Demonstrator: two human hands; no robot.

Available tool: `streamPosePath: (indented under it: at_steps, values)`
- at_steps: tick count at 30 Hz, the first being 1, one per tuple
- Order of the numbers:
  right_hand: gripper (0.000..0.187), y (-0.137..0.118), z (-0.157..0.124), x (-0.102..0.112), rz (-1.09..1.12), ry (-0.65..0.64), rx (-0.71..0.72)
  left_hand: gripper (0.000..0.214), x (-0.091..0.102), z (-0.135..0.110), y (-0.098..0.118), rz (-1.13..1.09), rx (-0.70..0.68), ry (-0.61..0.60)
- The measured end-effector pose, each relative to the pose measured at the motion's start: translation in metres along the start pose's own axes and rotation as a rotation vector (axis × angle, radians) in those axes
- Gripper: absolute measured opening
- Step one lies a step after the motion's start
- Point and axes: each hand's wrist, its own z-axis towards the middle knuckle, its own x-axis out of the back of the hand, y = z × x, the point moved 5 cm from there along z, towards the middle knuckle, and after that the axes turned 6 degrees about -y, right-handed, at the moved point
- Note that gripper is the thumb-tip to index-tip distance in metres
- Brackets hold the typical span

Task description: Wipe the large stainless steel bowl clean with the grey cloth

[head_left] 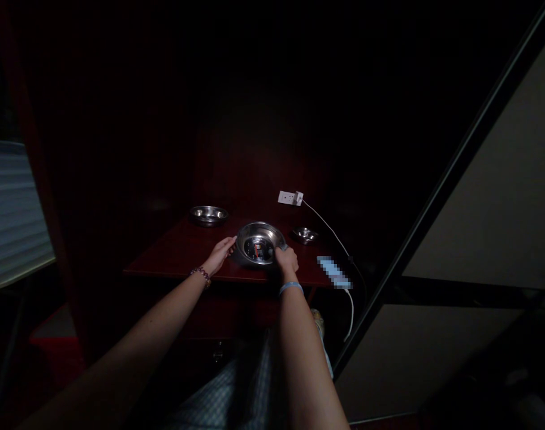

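Observation:
A shiny stainless steel bowl [251, 232] is at the front middle of the dark red tabletop, its inside turned up towards me and a dark label with red and white marks on its bottom. At its left rim is my left hand [222, 253], with the fingertips pinched on the edge and a beaded bracelet on the wrist. My right hand [287, 259], with a light blue band at the wrist, is closed on the right rim. A small greyish patch shows beside its fingers; I cannot make out what it is. The bowl's underside is hidden.
On the red tabletop [165, 257], another steel bowl [208, 216] stands back left and a smaller one [305, 235] right. A blurred-out phone-like object [334, 272] lies at the right edge, with a white cable [326, 222] running to a wall socket [285, 197].

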Motion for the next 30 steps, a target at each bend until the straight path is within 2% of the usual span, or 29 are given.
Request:
streamPosePath:
  at_steps: [14, 20, 30]
  values:
    - [0.046, -0.0017, 0.0015, 0.0007, -0.014, 0.045, 0.040, 0.038, -0.0005, -0.0015, 0.0013, 0.019, 0.003, -0.001]
    - [0.043, -0.0058, -0.0015, 0.0000, -0.018, 0.048, 0.068, 0.035, -0.0051, -0.0024, 0.0019, 0.080, 0.009, -0.039]
    - [0.046, -0.0024, 0.0009, -0.0008, -0.008, 0.032, 0.033, 0.033, -0.0045, -0.0049, 0.0054, 0.014, 0.002, -0.006]
